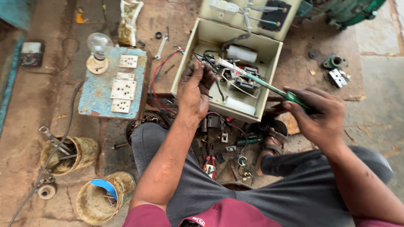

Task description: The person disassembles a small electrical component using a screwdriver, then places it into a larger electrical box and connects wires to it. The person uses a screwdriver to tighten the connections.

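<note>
1. The left hand [194, 90] grips the wires [209, 63] inside the open cream electrical box [188, 54], steadying them.
2. The right hand [322, 115] is closed around a green-handled screwdriver [269, 86], its tip reaching the box's components.

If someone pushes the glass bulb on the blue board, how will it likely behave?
The bulb looks thin, clear glass, so probably light and fragile. It stands upright in a round holder on the blue board, so it likely would not roll.
</note>
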